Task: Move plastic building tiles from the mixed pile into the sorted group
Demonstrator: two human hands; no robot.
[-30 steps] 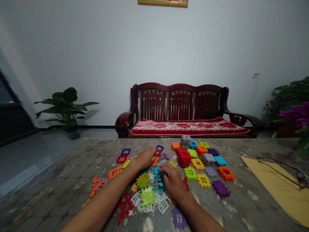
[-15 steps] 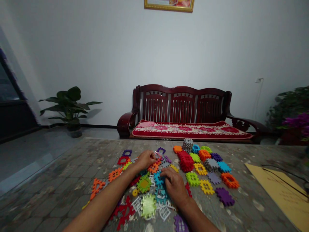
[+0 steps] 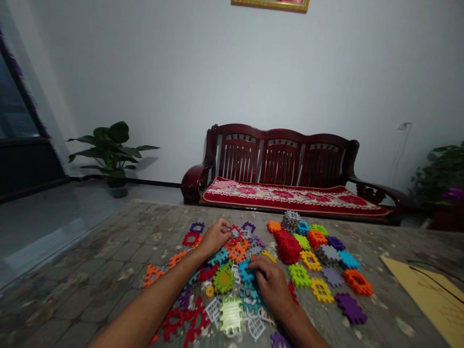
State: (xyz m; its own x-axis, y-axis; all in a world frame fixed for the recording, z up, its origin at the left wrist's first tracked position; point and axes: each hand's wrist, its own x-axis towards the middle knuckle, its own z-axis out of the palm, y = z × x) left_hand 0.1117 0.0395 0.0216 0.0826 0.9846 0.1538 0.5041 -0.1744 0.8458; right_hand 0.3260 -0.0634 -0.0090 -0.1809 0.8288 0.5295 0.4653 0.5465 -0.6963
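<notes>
My left hand (image 3: 215,238) reaches over the far part of a spread of plastic toothed building pieces. Its fingers are pinched at the left edge of a red toothed piece (image 3: 235,234) with a cut-out. Orange toothed pieces (image 3: 238,250) lie just below it. My right hand (image 3: 270,279) rests low over the pile, loosely curled, fingertips beside a blue toothed piece (image 3: 246,271); no piece shows in its grasp. Between the forearms lie a green piece with a yellow centre (image 3: 224,279), a pale green toothed block (image 3: 231,315) and white window-shaped pieces (image 3: 256,327).
Right of my right hand, sorted pieces stand in groups, including a red stack (image 3: 288,246) and a grey stack (image 3: 291,221). A yellow sheet (image 3: 424,290) with a dark cord lies at the table's right. Beyond the table (image 3: 119,256) stands a wooden bench (image 3: 275,154).
The view has swung slightly right to left, so things sit farther right. My left hand has drawn left with the red piece. My right hand stays beside the blue piece.
</notes>
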